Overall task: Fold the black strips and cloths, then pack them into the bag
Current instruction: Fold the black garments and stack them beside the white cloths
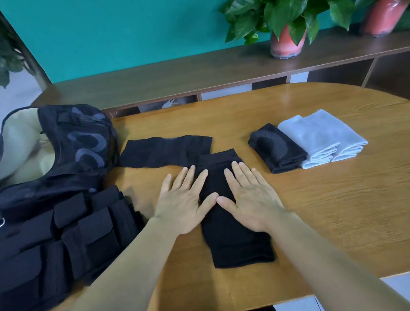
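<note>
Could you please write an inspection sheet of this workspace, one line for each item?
Surface: wooden table, rounded far edge.
Job's things: black cloth lies flat under both hands; black strip lies spread behind it; folded black cloth sits beside folded white cloths; black bag is open at the table's left, pale lining showing.
Clutter: black vest with pockets in front of the bag.
Hands: left hand and right hand press flat on the cloth, fingers straight, thumbs touching.
Cables: nothing seen.
Surroundings: wooden shelf, two potted plants, teal wall.
</note>
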`<state>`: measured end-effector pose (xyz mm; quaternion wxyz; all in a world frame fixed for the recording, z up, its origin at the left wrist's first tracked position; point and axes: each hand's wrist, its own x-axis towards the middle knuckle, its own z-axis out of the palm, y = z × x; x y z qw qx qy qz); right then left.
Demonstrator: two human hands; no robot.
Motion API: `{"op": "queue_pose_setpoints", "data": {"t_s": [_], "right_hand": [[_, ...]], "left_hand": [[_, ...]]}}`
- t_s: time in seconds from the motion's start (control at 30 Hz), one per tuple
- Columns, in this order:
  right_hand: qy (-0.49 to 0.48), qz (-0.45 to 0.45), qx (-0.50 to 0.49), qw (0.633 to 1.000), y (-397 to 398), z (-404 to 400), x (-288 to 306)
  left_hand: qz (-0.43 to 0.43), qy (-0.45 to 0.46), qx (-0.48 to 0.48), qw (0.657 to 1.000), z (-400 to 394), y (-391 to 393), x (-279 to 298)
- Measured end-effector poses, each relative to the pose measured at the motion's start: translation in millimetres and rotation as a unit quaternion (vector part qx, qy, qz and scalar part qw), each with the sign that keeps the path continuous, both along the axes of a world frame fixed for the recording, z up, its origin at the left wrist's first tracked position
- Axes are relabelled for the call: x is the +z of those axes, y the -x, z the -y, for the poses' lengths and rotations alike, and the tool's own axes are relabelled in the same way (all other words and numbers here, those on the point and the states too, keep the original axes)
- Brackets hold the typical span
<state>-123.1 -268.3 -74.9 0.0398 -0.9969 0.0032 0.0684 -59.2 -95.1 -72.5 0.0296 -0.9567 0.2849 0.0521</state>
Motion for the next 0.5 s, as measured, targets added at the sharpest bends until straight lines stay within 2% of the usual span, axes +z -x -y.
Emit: {"op": "queue_pose_setpoints", "data": {"t_s": [0.2, 0.4, 0.5], "right_hand": [[0.011, 0.022, -0.005, 1.000, -15, 4, 4], [0.017, 0.040, -0.018, 0.999, -26, 5, 5], [0.013, 0.035, -0.027, 0.999, -25, 2, 4]], "left_hand": [[0.036, 0.021, 0.030, 0.999, 0, -12, -2], [0.039, 0.039, 0.056, 0.997, 4, -24, 5], [0.013, 0.031, 0.065, 0.997, 8, -28, 11]]}}
